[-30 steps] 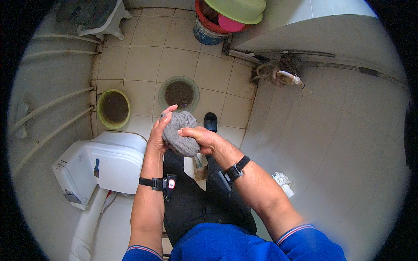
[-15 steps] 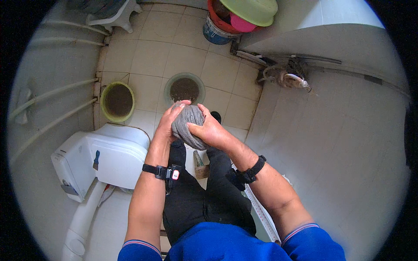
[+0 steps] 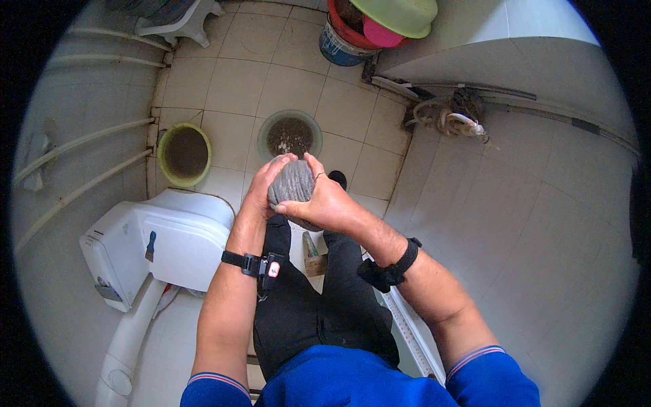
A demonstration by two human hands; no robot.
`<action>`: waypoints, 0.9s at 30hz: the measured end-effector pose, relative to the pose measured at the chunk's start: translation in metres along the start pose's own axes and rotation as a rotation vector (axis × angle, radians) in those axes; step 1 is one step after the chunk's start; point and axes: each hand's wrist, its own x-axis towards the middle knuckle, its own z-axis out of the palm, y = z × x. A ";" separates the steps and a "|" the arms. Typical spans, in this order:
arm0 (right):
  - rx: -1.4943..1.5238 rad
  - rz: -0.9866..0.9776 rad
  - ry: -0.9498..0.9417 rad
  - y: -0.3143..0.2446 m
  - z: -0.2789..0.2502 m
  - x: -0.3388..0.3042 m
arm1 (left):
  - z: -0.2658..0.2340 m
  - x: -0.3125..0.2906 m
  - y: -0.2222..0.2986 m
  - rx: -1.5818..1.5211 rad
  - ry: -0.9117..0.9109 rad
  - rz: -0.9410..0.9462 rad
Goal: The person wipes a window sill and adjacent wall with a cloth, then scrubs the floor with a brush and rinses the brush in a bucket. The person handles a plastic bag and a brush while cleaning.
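Observation:
A rounded grey cloth bundle (image 3: 293, 183), creased on its surface, is held between my two hands above my knees. My left hand (image 3: 260, 186) cups its left side, fingertips over the far edge. From the right, my right hand (image 3: 331, 203) grips it with the thumb across the near side and the fingers at the far side. Just beyond the bundle, a pale translucent basin (image 3: 317, 144) stands on the floor with dark brown contents and whitish bits. The bundle's underside is hidden.
At the left are a yellow-green tub (image 3: 161, 157) with brown contents and a white toilet (image 3: 186, 244). Stacked basins (image 3: 407, 17) sit on a blue bucket (image 3: 337, 49) at the back. Coiled hoses (image 3: 456, 122) lie right. A small wooden block (image 3: 314, 266) is between my legs.
My right hand has shifted its grip on the grey cloth bundle, with the thumb now lower and further left. The bundle has turned slightly. Whitish bits show more in the basin.

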 end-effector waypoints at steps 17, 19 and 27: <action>-0.442 -0.047 0.003 0.005 0.027 0.016 | -0.023 0.018 -0.022 -0.009 0.024 -0.069; -0.458 -0.042 0.022 0.006 0.031 0.016 | -0.025 0.020 -0.022 -0.014 0.030 -0.094; -0.504 -0.043 0.088 0.009 0.047 0.016 | -0.025 0.020 -0.020 0.123 0.083 -0.103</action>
